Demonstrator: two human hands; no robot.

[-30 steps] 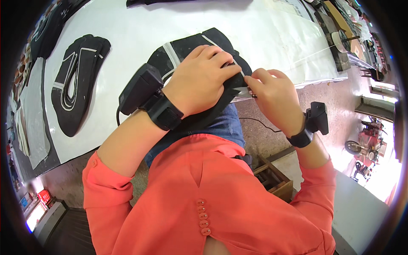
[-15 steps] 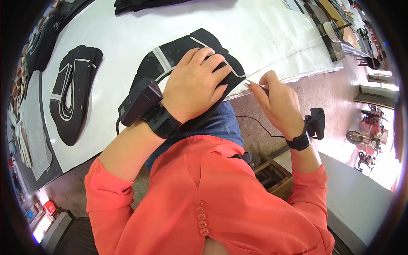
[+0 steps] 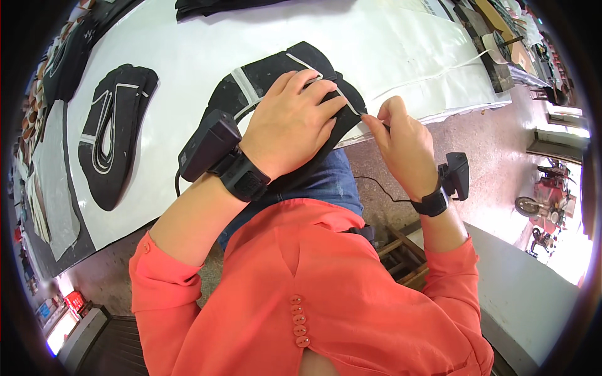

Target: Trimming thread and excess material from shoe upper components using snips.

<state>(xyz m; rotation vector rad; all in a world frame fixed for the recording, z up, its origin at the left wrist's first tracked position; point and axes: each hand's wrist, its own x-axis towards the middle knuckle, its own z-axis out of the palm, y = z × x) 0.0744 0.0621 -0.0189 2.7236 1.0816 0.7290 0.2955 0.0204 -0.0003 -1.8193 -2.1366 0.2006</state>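
My left hand point(image 3: 288, 125) lies flat with fingers spread over a black fabric piece point(image 3: 316, 57), like a shoe upper, near the table's front edge. White tape point(image 3: 348, 105) runs along its surface to the right corner. At that corner my right hand point(image 3: 404, 147) is closed, thumb and finger pinched at the tape's end. A small dark tool point(image 3: 385, 128) shows partly within its fingers; most of it is hidden. A separate loose strip of white tape point(image 3: 433, 76) lies in a wavy line from beside the right hand toward a reel.
Left on the white-covered table point(image 3: 179, 94) sits a stack of black taped pieces point(image 3: 122, 135). More black material point(image 3: 219, 6) lies at the far edge. The tape reel point(image 3: 498, 47) stands at the right end. A wooden stool point(image 3: 404, 257) is below the table.
The tape toward the reel was straight and taut; now it lies slack and wavy. The right fingers have moved in to the corner, and the tool's pointed metal tip no longer shows.
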